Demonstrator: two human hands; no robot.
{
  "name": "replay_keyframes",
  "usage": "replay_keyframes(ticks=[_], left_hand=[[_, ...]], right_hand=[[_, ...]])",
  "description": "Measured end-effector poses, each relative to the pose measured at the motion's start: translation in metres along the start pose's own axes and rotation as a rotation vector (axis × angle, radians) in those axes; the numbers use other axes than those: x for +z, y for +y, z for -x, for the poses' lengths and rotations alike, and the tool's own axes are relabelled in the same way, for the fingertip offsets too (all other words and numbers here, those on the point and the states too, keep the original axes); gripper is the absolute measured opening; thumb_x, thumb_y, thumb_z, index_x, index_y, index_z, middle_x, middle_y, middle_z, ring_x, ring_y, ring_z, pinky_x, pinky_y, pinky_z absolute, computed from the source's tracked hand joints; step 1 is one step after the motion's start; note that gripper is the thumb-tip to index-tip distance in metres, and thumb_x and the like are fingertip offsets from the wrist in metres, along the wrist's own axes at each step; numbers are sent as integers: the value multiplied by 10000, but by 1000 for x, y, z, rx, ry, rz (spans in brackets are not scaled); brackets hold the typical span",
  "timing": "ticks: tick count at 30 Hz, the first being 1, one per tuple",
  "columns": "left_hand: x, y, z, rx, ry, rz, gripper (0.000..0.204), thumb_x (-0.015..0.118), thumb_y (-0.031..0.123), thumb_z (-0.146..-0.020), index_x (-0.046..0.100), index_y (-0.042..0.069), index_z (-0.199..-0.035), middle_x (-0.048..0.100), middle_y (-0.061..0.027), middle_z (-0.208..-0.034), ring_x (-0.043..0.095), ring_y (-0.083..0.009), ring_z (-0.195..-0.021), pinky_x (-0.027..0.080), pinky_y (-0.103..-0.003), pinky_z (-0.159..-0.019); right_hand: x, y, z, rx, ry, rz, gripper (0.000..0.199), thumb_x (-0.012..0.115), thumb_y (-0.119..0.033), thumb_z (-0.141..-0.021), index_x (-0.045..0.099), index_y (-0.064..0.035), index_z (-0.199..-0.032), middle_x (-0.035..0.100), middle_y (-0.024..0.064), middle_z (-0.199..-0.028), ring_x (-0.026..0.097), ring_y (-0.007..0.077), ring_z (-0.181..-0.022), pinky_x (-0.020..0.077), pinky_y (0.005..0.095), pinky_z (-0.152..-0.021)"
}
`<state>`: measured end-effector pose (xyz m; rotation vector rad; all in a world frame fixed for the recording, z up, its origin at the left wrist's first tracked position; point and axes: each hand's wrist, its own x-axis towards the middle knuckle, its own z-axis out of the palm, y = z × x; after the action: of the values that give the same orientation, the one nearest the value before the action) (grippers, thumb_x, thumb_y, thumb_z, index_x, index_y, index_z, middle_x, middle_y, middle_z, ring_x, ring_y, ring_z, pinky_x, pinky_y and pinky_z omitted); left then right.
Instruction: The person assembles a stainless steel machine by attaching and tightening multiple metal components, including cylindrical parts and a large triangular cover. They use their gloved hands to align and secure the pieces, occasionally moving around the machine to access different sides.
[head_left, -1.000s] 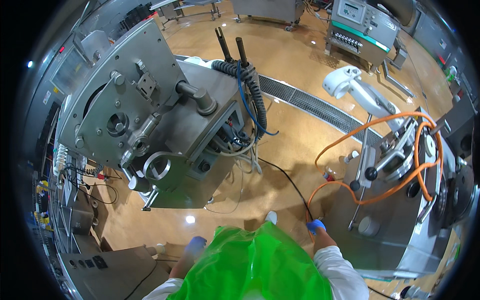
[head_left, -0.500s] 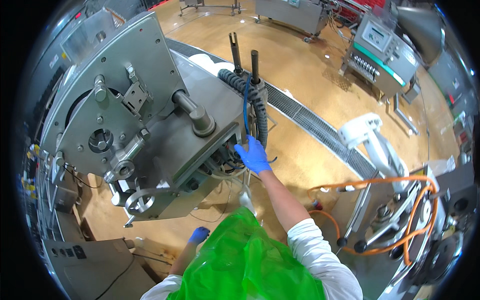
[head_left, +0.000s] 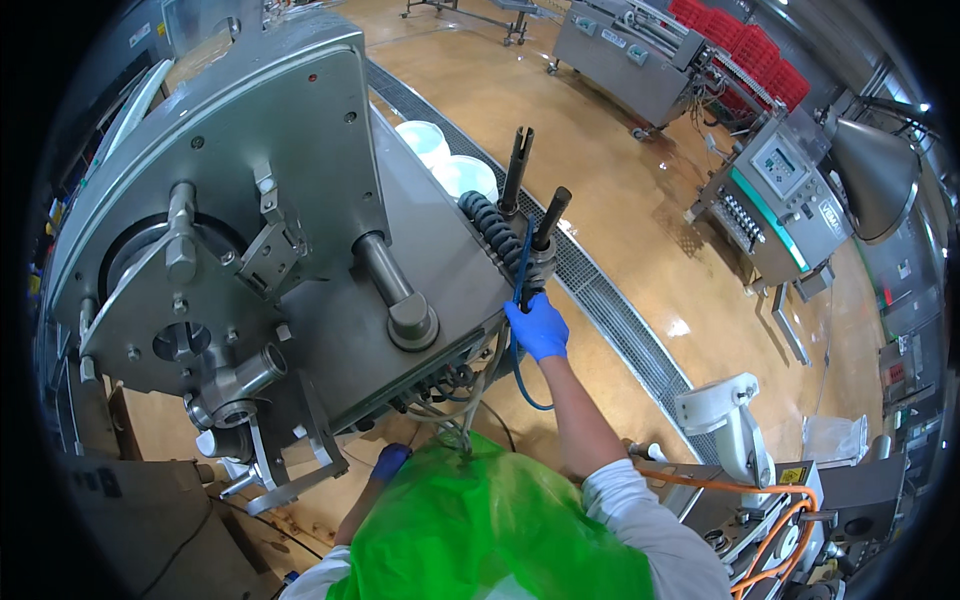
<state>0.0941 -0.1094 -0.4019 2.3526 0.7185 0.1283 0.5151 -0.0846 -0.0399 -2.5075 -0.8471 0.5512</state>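
My right hand [head_left: 538, 326], in a blue glove, is closed around the lower end of a dark ribbed hose [head_left: 492, 228] at the side of a large steel machine [head_left: 330, 350]. A thin blue tube [head_left: 524, 255] runs down past the thumb and curls out below the hand; whether the fingers pinch it too, I cannot tell. Two upright metal posts [head_left: 516, 170] stand just beyond the hand. Low beside the machine, my left hand [head_left: 391, 461], also gloved in blue, is partly covered by my green apron [head_left: 480, 520], its fingers hidden. Cables [head_left: 465, 400] hang from the machine's near side.
White buckets [head_left: 467, 177] stand behind the machine, next to a floor drain grate [head_left: 625, 325]. To the right are a control-panel machine [head_left: 775, 195] with a steel cone and a white jointed arm [head_left: 738, 425]. An orange cable [head_left: 720, 488] lies at lower right. Red crates [head_left: 745, 55] are stacked far back.
My view has shifted closer to the machine. My right hand has gone from loosely spread fingers beside the hoses to a closed grip; my left hand is now more covered by the apron.
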Motion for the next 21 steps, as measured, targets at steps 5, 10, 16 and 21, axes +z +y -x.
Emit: replay_keyframes(ticks=[5,10,16,21], left_hand=[[-14,15,-17,-310,80,548,213,551,185,-875,659,7,-918,653,-129,-804,649,-225,-775,508,-364,-717],[13,18,35,-448,-63,350,221,578,205,-858,663,15,-933,668,-137,-830,648,-263,-794,514,-395,-692],[12,60,38,-588,-196,170,210,592,212,-841,668,31,-915,667,-160,-837,640,-312,-788,512,-420,-680],[27,105,26,-773,-95,312,208,594,220,-839,669,39,-909,665,-170,-846,635,-327,-793,508,-427,-686]], right_hand=[[19,13,-38,-184,-201,-131,344,537,-344,-830,623,-18,-899,671,198,-829,648,348,-774,492,434,-720],[-93,-38,-40,-179,-228,-694,311,573,-261,-829,600,45,-787,583,102,-636,575,160,-596,463,317,-577],[-141,-20,-94,-397,-252,-238,330,561,-321,-826,619,-3,-761,601,168,-653,617,269,-633,476,396,-610],[-176,-44,-96,-621,-332,-63,324,557,-349,-781,628,-36,-736,617,197,-696,604,365,-671,492,436,-648]])
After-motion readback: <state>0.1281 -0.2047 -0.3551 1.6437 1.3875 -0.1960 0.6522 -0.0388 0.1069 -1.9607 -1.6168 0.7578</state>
